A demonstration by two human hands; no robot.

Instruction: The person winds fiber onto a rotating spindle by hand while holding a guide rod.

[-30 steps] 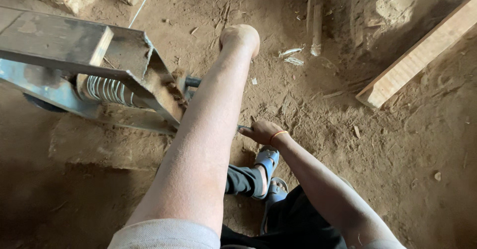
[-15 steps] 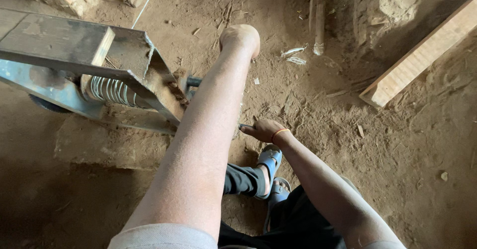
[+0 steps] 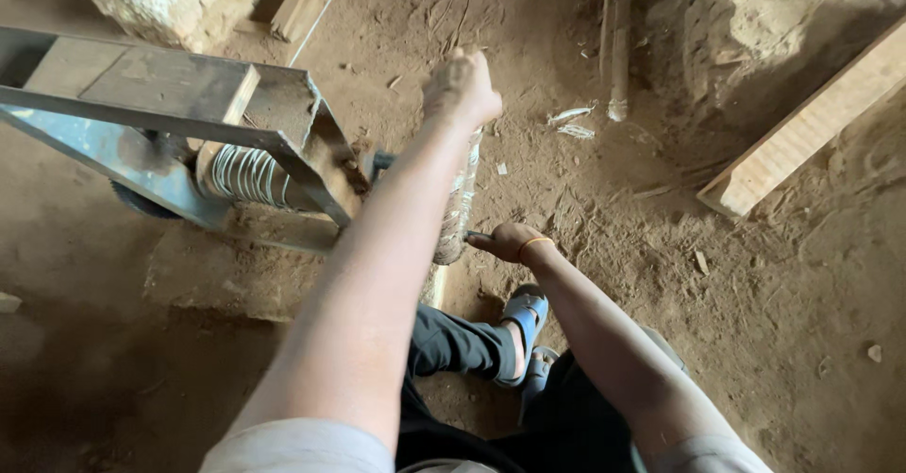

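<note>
My left hand (image 3: 461, 86) reaches far forward, fingers closed on the top of a clear, crinkled bottle-like thing (image 3: 460, 204) that hangs down under my forearm. My right hand (image 3: 510, 242) rests lower, near the dirt, closed on a short dark handle (image 3: 477, 237) that sticks out to the left. Left of both hands stands a grey metal frame (image 3: 160, 119) with a coil of pale wire (image 3: 247, 176) wound on a shaft. A dark stub (image 3: 382, 161) juts from the frame toward my left arm.
Bare dirt floor all around. A wooden plank (image 3: 802, 133) lies at the right, a pale stone block (image 3: 160, 1) at the top left, a thin stick (image 3: 618, 48) at the top. My sandalled foot (image 3: 524, 317) and dark trouser leg are below the right hand.
My left hand has come slightly nearer and the clear thing now shows under the forearm. The right hand stays in place on the handle.
</note>
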